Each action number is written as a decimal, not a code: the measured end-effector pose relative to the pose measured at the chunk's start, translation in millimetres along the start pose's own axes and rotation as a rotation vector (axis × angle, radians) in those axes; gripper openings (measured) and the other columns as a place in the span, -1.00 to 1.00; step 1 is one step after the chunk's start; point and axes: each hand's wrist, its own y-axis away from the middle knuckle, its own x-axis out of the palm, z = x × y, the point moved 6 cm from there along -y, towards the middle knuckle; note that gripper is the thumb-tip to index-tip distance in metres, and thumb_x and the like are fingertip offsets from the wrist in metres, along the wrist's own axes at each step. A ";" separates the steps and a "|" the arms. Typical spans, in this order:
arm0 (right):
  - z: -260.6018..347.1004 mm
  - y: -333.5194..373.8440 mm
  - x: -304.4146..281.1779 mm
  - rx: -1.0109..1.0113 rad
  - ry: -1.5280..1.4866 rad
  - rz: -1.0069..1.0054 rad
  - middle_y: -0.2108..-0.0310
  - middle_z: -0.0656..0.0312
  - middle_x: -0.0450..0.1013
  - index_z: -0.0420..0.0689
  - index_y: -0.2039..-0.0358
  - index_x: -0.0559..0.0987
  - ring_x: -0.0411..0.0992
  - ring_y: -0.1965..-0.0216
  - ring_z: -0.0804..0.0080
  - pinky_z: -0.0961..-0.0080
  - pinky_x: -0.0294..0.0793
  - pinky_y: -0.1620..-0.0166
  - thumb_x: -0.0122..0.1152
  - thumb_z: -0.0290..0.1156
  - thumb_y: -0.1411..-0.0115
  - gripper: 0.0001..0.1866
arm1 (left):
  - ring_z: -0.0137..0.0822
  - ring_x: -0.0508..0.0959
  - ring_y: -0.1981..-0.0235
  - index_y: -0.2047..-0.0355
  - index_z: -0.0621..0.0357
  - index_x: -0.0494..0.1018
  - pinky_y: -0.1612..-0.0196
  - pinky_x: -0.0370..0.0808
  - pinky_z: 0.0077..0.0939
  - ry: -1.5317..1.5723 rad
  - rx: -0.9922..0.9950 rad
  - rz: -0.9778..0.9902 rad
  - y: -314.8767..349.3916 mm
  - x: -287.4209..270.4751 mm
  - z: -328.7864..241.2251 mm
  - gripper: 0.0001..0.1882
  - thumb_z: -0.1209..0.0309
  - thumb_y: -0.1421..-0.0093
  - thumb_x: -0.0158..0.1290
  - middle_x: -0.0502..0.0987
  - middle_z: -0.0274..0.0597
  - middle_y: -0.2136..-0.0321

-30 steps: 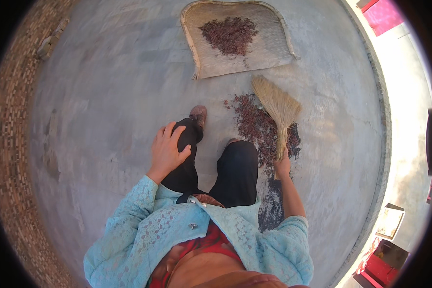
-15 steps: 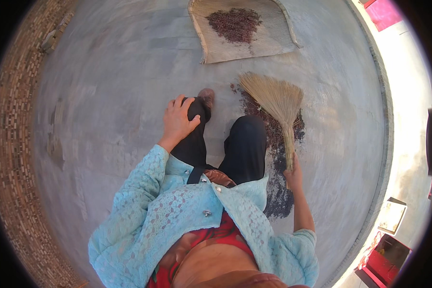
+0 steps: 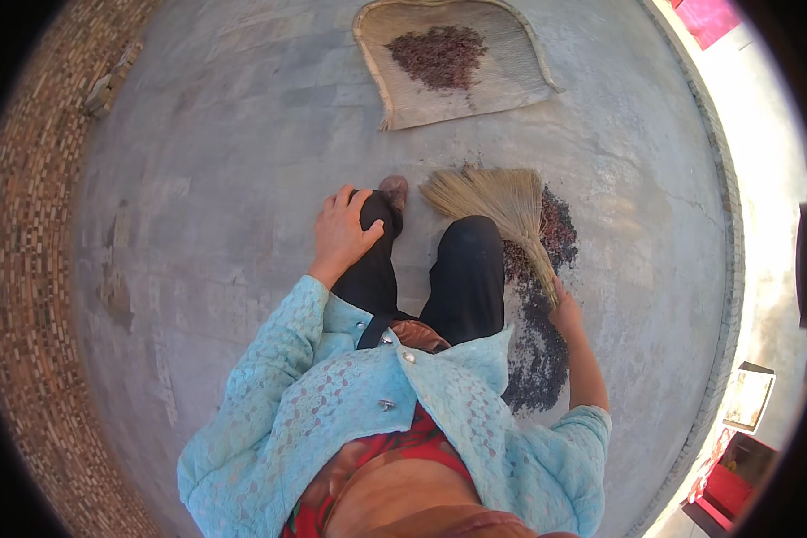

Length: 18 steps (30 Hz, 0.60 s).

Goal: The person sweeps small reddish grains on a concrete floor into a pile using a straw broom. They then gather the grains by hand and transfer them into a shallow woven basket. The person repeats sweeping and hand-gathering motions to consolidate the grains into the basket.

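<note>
My right hand [image 3: 565,310] is closed around the handle of a straw broom [image 3: 498,204]. The broom's fanned bristles spread up and to the left, over a strip of dark and reddish small bits, perhaps seeds or husks [image 3: 540,359], on the concrete. Part of that strip is hidden under the bristles and beside my knee. My left hand [image 3: 342,231] rests on my left knee with its fingers spread, holding nothing. Ahead lies a woven scoop-shaped winnowing basket [image 3: 511,97] with a heap of reddish-brown bits [image 3: 438,57] in it.
Grey concrete floor [image 3: 215,233] surrounds me. A brick surface [image 3: 31,269] curves along the left, with a few loose blocks [image 3: 108,90] at its edge. On the right, past a low raised edge [image 3: 731,224], stand a framed panel [image 3: 750,397] and a red object [image 3: 728,489].
The broom's bristles have swung left and nearer to me, uncovering more of the bits on the right. My right hand has shifted slightly right. My left hand stays on the knee.
</note>
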 end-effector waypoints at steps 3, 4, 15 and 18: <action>-30.0 46.0 -8.5 0.130 0.060 0.033 0.14 0.00 0.40 0.40 -0.38 -0.02 0.48 0.13 -0.06 0.09 0.49 0.15 0.24 -0.59 0.08 0.07 | -0.01 0.39 -0.04 -0.02 -0.01 0.44 -0.04 0.42 -0.13 -0.009 0.016 -0.006 0.0 -0.6 -4.7 -0.43 0.18 0.04 0.20 0.37 -0.13 -0.08; -37.7 61.7 -13.6 0.163 0.021 0.023 0.15 0.01 0.40 0.40 -0.37 0.00 0.47 0.13 -0.06 0.11 0.49 0.13 0.23 -0.61 0.10 0.07 | -0.01 0.39 -0.04 -0.02 -0.02 0.44 -0.03 0.42 -0.13 -0.001 0.014 -0.009 0.0 1.3 -4.4 -0.43 0.18 0.04 0.20 0.37 -0.13 -0.08; -106.6 207.6 35.7 0.238 -0.859 -0.326 -0.12 0.10 0.36 0.00 -0.37 0.15 0.44 0.09 0.32 0.49 0.43 0.09 -0.01 -0.74 0.18 -0.02 | -0.03 0.36 -0.09 -0.08 -0.07 0.41 -0.04 0.42 -0.13 -0.069 0.021 0.026 -0.3 16.9 -2.2 -0.42 0.16 0.00 0.19 0.34 -0.18 -0.12; -82.0 199.3 24.9 0.439 -1.011 -0.286 -0.05 0.15 0.38 -0.06 -0.37 0.12 0.42 0.20 0.39 0.57 0.44 0.19 -0.02 -0.72 0.20 -0.02 | -0.04 0.35 -0.10 -0.08 -0.08 0.41 -0.06 0.42 -0.13 -0.092 0.016 0.035 -0.5 14.0 -0.7 -0.42 0.15 -0.01 0.17 0.33 -0.17 -0.14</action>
